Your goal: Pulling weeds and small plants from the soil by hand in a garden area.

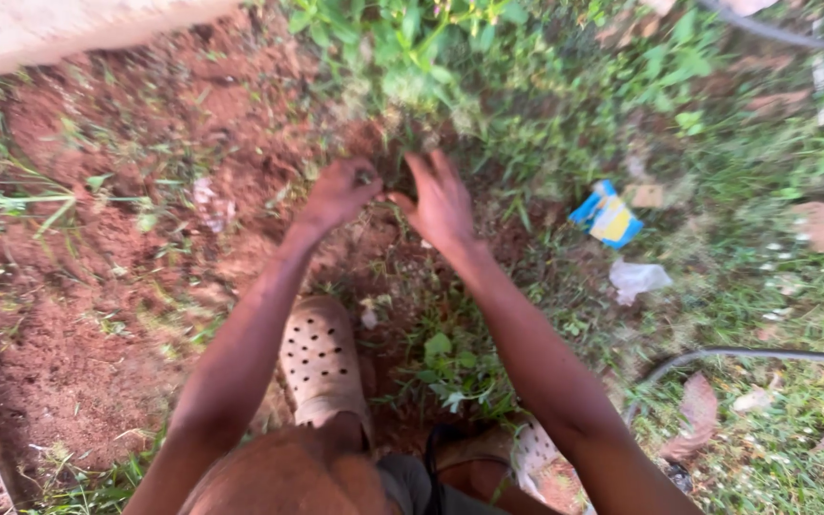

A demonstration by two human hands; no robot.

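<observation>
at the bottom of the frame the person crouches, a bare knee [278, 477] in the lower middle and a pale perforated clog [319, 358] just above it; a second clog [536, 448] peeks out at lower right under the right forearm. between the clogs a small broad-leaved weed [450, 367] grows out of red soil [69, 315].

both arms stretch up toward the middle of the frame. the left hand [340, 191] is curled, fingertips pressed together in a pinch on something small at the ground; the frame is blurred there, so what exactly it grips i cannot tell, though it looks like a weed stem or root. the right hand [441, 200] is spread, fingers fanned and pointing up-frame, thumb reaching toward the left hand, its tips touching the low weeds [488, 143] at the edge of the green patch.

those weeds sit at upper centre, where bare soil meets grass. they look light, soft and limp, with thin stems likely to snap if pulled high up; a hold low at the base, right at the soil, seems the safer grip, and the crumbly earth should give way easily.

further out, a blue and yellow wrapper [607, 215] and a scrap of white plastic [636, 278] lie in the grass at right, a dark hose [746, 355] curves below them, and a pale concrete edge [50, 29] crosses the upper left corner.
</observation>
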